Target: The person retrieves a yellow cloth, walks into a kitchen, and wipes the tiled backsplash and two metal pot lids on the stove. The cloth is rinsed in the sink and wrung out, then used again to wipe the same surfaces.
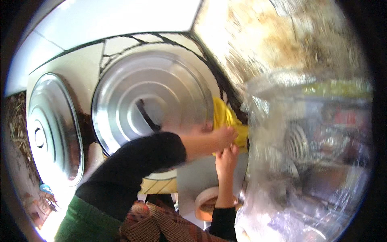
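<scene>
Both of my hands meet at a crumpled yellow sheet or bag [225, 113], whose exact kind is not clear. My left hand [222, 137], in a black and green sleeve, reaches across from the left with its fingers curled against the yellow material; it is blurred. Just below, my right hand [226, 155] comes up with bent fingertips at the material's lower edge, close against the left hand. A large round metal lid [169, 78] with a dark strap handle [146, 116] lies left of the yellow material, partly hidden by my left forearm.
An oval metal lid [62, 121] leans at the far left on the tiled counter [87, 66]. Clear plastic wrapping [266, 157] covers several items on the right, including a slotted round piece [297, 142]. Below my right hand sits an orange-brown bowl [204, 208]. A stained wall [272, 39] rises behind.
</scene>
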A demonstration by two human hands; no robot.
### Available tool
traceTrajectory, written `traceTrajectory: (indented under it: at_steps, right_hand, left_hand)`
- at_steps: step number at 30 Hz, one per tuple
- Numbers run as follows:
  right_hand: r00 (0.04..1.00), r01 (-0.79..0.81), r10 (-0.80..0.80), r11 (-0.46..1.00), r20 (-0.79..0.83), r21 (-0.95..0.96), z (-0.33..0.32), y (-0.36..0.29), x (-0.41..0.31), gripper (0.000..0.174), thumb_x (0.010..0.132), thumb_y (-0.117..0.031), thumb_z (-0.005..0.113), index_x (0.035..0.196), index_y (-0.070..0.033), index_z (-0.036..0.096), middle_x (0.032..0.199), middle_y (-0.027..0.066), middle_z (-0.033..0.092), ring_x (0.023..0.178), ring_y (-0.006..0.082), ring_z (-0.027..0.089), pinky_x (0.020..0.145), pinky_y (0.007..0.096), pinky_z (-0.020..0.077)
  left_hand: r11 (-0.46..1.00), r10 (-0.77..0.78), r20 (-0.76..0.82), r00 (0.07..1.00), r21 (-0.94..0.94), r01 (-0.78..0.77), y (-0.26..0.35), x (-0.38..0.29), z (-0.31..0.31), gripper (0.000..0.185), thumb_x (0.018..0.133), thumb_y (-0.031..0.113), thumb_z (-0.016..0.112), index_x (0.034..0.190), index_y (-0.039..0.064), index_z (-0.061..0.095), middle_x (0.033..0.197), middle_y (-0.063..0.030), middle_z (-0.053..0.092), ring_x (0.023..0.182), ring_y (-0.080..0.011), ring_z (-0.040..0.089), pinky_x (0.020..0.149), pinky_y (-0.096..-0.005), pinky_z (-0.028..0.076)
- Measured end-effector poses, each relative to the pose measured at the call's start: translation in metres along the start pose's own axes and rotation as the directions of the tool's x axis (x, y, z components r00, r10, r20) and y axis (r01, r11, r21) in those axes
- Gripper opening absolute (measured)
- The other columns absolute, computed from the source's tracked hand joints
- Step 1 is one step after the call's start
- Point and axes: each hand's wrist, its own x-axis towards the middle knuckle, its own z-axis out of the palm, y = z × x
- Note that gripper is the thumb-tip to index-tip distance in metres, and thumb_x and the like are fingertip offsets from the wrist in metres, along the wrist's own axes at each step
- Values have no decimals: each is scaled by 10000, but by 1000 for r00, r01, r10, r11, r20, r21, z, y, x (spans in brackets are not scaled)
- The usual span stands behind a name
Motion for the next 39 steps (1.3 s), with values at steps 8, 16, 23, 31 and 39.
traceTrajectory:
  at_steps: [8, 16, 23, 31, 39]
  right_hand:
    - [982, -2, 74, 922, -172, 387, 6, -30, 76, 524, 769, -116, 706, 1252, -27, 525, 1142, 234, 475, 1095, 408, 458, 932, 490, 384]
    - [949, 226, -97, 873, -299, 432, -2, -64, 152, 275, 819, -98, 649, 1065, 10, 590, 982, 194, 560, 944, 388, 539, 850, 443, 426]
    - [935, 345, -272, 846, -227, 406, -2, -95, 184, 307, 942, -141, 492, 1230, -50, 550, 1022, 239, 491, 993, 414, 486, 893, 465, 390]
    - [907, 421, -396, 840, -142, 341, 2, -185, 256, 315, 934, -148, 500, 1223, -51, 578, 1039, 259, 488, 996, 414, 499, 884, 451, 410]
    - [869, 384, -480, 806, 119, 450, 19, -278, 313, 349, 896, -312, 504, 1131, -91, 637, 1058, 262, 495, 1011, 409, 513, 894, 455, 412]
  left_hand:
    - [966, -235, -200, 951, 62, 251, -53, 3, -9, 577, 762, 310, 676, 1285, 114, 534, 1314, -1, 483, 1237, -211, 424, 871, -380, 434]
    - [887, -401, -206, 892, -328, 323, -147, -14, -52, 380, 829, 264, 591, 1178, 115, 607, 1115, -60, 630, 1073, -238, 589, 841, -383, 489]
    - [918, -364, -240, 900, -253, 304, -194, -37, -70, 261, 828, 271, 570, 987, 121, 713, 966, -100, 696, 923, -278, 664, 788, -382, 521]
    - [798, -589, -298, 751, -363, 481, -266, -120, -92, 227, 787, 210, 582, 903, 78, 725, 937, -134, 695, 888, -297, 666, 779, -394, 525]
    - [781, -624, -282, 729, -183, 598, -310, -205, -81, 185, 810, 137, 609, 965, 90, 697, 1006, -72, 662, 956, -272, 639, 807, -369, 526]
